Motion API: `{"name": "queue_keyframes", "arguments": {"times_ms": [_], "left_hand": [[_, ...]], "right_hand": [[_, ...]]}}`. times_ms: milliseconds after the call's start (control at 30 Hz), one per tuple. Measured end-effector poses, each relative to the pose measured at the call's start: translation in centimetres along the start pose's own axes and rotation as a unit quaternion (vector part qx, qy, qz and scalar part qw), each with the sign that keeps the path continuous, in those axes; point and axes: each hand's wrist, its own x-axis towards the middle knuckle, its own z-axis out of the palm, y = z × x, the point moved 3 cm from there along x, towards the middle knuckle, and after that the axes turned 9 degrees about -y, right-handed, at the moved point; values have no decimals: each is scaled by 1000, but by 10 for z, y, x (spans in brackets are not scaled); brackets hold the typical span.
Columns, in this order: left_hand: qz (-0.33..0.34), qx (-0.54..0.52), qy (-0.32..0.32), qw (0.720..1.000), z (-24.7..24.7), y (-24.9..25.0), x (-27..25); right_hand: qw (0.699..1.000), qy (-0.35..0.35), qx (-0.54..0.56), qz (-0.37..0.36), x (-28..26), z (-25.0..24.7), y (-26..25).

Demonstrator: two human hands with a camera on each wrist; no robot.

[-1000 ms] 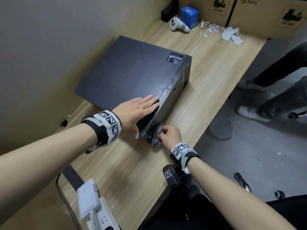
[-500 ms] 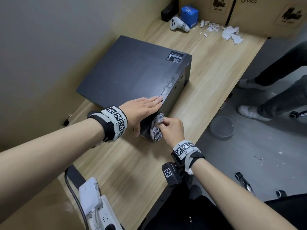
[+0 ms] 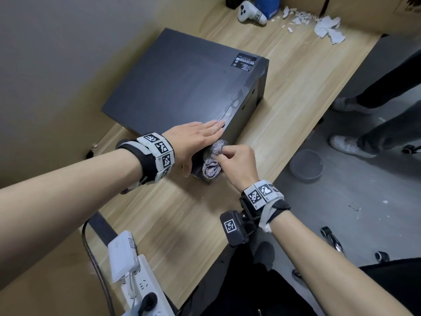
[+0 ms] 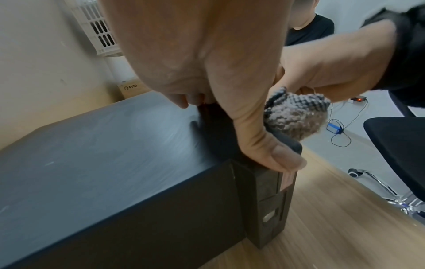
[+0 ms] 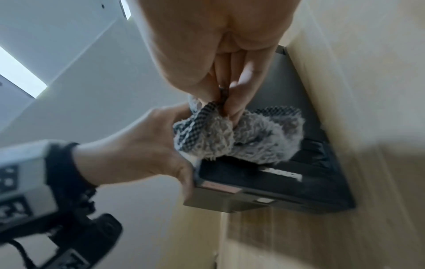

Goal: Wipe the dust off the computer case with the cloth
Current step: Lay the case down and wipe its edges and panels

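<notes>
Dust streaks show on the dark top of the computer case (image 3: 182, 87), which lies flat on the counter (image 3: 284, 92) at the centre of the head view, its far side close to the wall at upper left. My left hand (image 3: 193, 137) lies flat, fingers straight, on the near corner of the top, thumb hooked down over the end face. My right hand (image 3: 237, 160) pinches the bunched grey cloth (image 3: 213, 160) and presses it against the front panel at the lower centre of the frame.

What worries me: the cloth is wadded into a small ball, so I judge it could skip over the recessed slots on the front face and leave dust there. A hard push might also slide the case toward the wall if my left hand eases off.

Room is good to the right: bare counter runs beside the front panel up to the counter's edge. Farther up the frame a white controller (image 3: 250, 12) and paper scraps (image 3: 328, 29) sit well apart from the case.
</notes>
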Motion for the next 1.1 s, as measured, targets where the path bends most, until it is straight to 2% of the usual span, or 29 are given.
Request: {"name": "queue_keyframes", "arguments": {"times_ms": [167, 300, 367, 467, 567, 633, 733, 800, 867, 967, 1100], "left_hand": [[5, -11, 0, 1000, 2, -3, 2], [9, -1, -2, 1000, 3, -1, 3], [2, 1, -3, 1000, 3, -1, 2], [5, 13, -2, 1000, 2, 0, 2], [1, 16, 1, 1000, 1, 0, 1], [4, 16, 2, 1000, 3, -1, 2], [12, 10, 6, 1000, 4, -2, 3], [15, 8, 9, 1000, 4, -3, 4], [16, 7, 9, 1000, 4, -4, 4], [19, 4, 5, 1000, 5, -4, 3], [16, 2, 5, 1000, 4, -2, 3]], "right_hand": [[997, 41, -52, 47, 5, 14, 26], [974, -39, -121, 185, 10, 27, 54], [966, -60, -122, 221, 12, 30, 60], [970, -57, -127, 197, 15, 16, 58], [990, -6, -68, 127, 9, 2, 52], [997, -2, -21, 71, 0, 4, 33], [998, 18, -50, 24, -6, 15, 13], [997, 33, -39, 49, -3, 19, 22], [990, 30, -67, 122, 1, 22, 37], [972, -8, -114, 205, 8, 30, 53], [963, -29, -139, 230, 11, 31, 59]]}}
